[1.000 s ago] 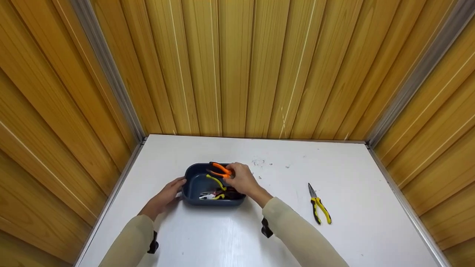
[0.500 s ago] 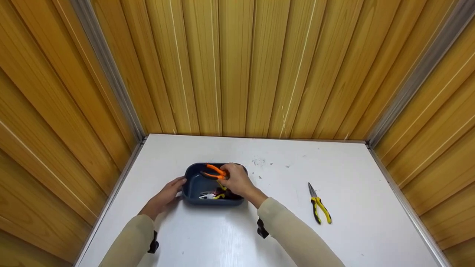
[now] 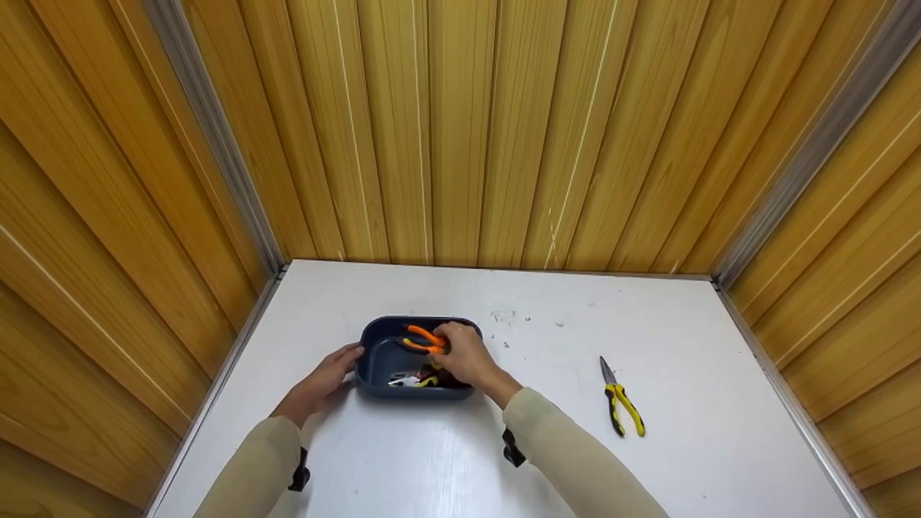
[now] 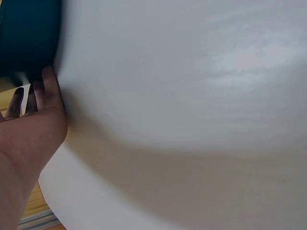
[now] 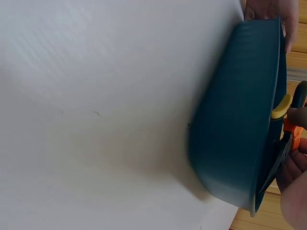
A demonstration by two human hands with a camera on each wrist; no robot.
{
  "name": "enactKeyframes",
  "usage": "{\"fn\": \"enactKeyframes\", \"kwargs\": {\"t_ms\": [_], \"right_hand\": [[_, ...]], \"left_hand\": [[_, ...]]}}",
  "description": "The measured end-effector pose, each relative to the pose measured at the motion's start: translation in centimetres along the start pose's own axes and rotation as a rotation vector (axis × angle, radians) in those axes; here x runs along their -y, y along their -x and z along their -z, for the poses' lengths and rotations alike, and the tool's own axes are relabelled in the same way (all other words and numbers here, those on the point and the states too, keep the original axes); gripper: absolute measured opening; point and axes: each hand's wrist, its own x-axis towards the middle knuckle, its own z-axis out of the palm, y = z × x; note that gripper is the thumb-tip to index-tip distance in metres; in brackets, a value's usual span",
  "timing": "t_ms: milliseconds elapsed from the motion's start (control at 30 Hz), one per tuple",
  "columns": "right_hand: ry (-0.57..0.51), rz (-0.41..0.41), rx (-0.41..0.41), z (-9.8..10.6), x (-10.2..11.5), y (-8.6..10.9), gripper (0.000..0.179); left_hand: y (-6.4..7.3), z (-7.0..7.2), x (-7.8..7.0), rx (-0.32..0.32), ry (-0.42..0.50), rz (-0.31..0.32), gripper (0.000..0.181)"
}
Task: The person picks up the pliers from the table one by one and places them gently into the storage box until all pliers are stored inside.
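Note:
A dark blue plastic bin (image 3: pixel 417 393) stands on the white table, left of centre. My left hand (image 3: pixel 324 378) rests its fairly straight fingers against the bin's left end, as the left wrist view also shows. Over the bin's right part, my right hand (image 3: pixel 466 354) pinches pliers with orange-and-black handles (image 3: pixel 424 334). In the right wrist view these orange pliers (image 5: pixel 291 129) slant at the rim, their dark head pointing down into the bin. More pliers with yellow-marked handles (image 3: pixel 429 380) lie inside; one has a bright metal head (image 3: pixel 403 380). My right hand partly hides them.
Long-nose pliers with yellow-and-black handles (image 3: pixel 623 406) lie on the table to the right, handles spread towards me. Small dark specks mark the white tabletop (image 3: pixel 439 460). Wood-patterned panels (image 3: pixel 460 137) enclose the back and both sides.
My right hand has shifted slightly left and lower into the bin with the orange-handled pliers, covering more of a yellow handle. My left hand stays against the bin's end.

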Motion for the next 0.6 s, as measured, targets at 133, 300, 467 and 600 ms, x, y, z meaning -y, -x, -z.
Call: {"fn": "enactKeyframes", "kwargs": {"t_ms": [133, 300, 467, 600], "right_hand": [[0.006, -0.018, 0.003, -0.3, -0.4, 0.1, 0.038], [0.005, -0.026, 0.029, -0.4, -0.7, 0.2, 0.035], [0.025, -0.026, 0.038, -0.6, -1.1, 0.1, 0.029], [0.04, -0.019, 0.04, -0.5, -1.3, 0.0, 0.026]], "left_hand": [[-0.1, 0.1, 0.2, -0.004, -0.003, -0.005, 0.066], [-0.1, 0.0, 0.1, -0.001, -0.014, -0.003, 0.066], [0.0, -0.1, -0.1, -0.008, -0.009, -0.004, 0.066], [0.0, 0.0, -0.1, -0.015, -0.007, -0.002, 0.064]]}}
